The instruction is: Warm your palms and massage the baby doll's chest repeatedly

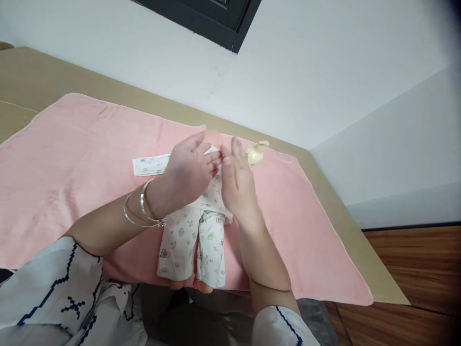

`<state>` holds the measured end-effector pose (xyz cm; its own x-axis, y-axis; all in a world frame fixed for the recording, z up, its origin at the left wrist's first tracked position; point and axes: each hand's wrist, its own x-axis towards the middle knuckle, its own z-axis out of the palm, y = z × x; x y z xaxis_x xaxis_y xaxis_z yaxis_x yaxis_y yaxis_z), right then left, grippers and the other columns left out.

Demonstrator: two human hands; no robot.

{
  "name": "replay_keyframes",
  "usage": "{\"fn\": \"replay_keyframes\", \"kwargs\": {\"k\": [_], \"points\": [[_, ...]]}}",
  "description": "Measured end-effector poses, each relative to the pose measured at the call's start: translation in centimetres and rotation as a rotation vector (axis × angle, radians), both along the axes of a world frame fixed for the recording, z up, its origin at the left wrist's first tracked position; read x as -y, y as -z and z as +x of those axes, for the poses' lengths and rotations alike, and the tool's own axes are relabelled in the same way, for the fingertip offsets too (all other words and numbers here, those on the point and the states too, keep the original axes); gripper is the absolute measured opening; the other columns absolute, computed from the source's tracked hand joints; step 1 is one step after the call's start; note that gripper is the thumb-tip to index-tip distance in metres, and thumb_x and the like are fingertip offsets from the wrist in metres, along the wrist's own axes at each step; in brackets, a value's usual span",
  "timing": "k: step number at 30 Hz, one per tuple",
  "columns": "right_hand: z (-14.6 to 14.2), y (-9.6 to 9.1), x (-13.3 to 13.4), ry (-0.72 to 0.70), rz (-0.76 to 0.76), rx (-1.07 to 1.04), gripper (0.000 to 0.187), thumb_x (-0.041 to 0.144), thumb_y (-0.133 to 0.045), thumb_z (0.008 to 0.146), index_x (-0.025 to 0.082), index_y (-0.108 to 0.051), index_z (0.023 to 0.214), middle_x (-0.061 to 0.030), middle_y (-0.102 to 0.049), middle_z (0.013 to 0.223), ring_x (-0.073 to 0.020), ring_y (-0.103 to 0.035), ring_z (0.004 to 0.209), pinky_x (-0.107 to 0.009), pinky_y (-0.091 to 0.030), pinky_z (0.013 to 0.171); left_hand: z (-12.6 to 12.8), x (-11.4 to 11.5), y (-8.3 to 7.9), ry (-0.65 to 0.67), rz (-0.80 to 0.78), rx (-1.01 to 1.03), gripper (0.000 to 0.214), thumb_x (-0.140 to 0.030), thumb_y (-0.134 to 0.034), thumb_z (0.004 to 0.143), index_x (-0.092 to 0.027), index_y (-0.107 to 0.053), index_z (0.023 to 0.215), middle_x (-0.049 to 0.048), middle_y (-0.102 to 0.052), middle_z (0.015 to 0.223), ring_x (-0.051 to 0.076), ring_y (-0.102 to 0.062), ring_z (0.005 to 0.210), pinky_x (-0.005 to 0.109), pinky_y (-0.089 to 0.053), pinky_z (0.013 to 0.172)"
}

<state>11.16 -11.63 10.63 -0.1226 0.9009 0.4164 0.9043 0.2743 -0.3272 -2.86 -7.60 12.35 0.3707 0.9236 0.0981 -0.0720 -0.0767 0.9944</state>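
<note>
A doll in white printed pyjamas (212, 247) lies on its back, feet (202, 287) toward me. Above its chest is my left hand (189, 170), palm partly turned up and fingers spread, with bangles on the wrist. My right hand (237, 182) is raised beside it, fingers stretched out and slightly blurred. Both hands hold nothing; their fingertips meet or nearly meet. The doll's head and most of its upper body are hidden behind my hands. One sleeve (150, 166) sticks out to the left. Just past my right hand stands a pale yellow pump bottle (255, 154), partly covered.
A pink blanket (90, 178) with some wrinkles at the left lies under the doll. It covers much of a tan table (144, 98), whose far edge runs along a white wall (288, 86). At the lower right is a wooden floor (414, 269).
</note>
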Motion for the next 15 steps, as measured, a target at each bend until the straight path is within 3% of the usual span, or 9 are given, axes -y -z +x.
{"fn": "replay_keyframes", "kwargs": {"k": [3,6,8,10,12,15], "points": [[-2.8,-0.1,3.1,-0.080,-0.033,0.049,0.067,0.053,-0.025,0.103,0.027,-0.010,0.163,-0.0058,-0.021,0.169,-0.0277,-0.004,0.160,-0.062,-0.011,0.130,-1.3,0.4,-0.6,-0.161,0.204,-0.128,0.074,-0.041,0.009,0.104,-0.018,-0.046,0.147,0.0129,-0.069,0.122,0.028,-0.055,0.138,0.054,-0.053,0.104],[-4.3,-0.1,5.5,-0.194,-0.015,0.071,0.099,0.053,-0.049,0.095,0.020,0.017,0.160,-0.0102,-0.008,0.171,-0.0315,0.004,0.159,-0.062,-0.009,0.131,-2.1,1.7,-1.6,-0.105,0.220,-0.123,0.077,-0.045,0.016,0.102,-0.022,-0.036,0.154,0.0114,-0.064,0.131,0.030,-0.047,0.144,0.054,-0.053,0.101],[-4.5,-0.2,6.7,-0.309,0.032,0.065,0.111,0.050,-0.056,0.091,0.018,0.028,0.156,-0.0104,0.005,0.171,-0.0334,0.009,0.158,-0.060,-0.008,0.132,-1.9,3.1,-2.4,0.028,0.116,-0.006,0.075,-0.050,0.014,0.101,-0.026,-0.028,0.157,0.0097,-0.061,0.138,0.028,-0.046,0.146,0.051,-0.054,0.103],[-4.4,-0.5,7.7,-0.402,0.068,0.046,0.110,0.050,-0.054,0.091,0.020,0.030,0.155,-0.0046,0.017,0.170,-0.0343,0.009,0.157,-0.057,-0.008,0.133,-1.3,4.5,-2.9,0.136,-0.069,0.117,0.074,-0.052,0.012,0.100,-0.027,-0.026,0.158,0.0088,-0.062,0.139,0.026,-0.048,0.145,0.048,-0.055,0.107],[-4.1,-0.9,8.5,-0.421,0.072,0.021,0.102,0.052,-0.044,0.095,0.024,0.034,0.154,0.0036,0.024,0.167,-0.0329,0.007,0.157,-0.053,-0.009,0.135,-0.5,5.8,-3.0,0.205,-0.253,0.206,0.073,-0.049,0.009,0.099,-0.024,-0.026,0.158,0.0095,-0.065,0.136,0.025,-0.049,0.144,0.048,-0.054,0.112],[-3.7,-1.6,9.3,-0.386,0.055,-0.001,0.091,0.056,-0.031,0.099,0.031,0.042,0.147,0.0145,0.030,0.162,-0.0276,0.006,0.157,-0.047,-0.008,0.136,0.3,7.1,-3.0,0.238,-0.409,0.345,0.070,-0.048,0.003,0.100,-0.023,-0.029,0.157,0.0089,-0.065,0.136,0.023,-0.047,0.145,0.047,-0.048,0.121]]}}
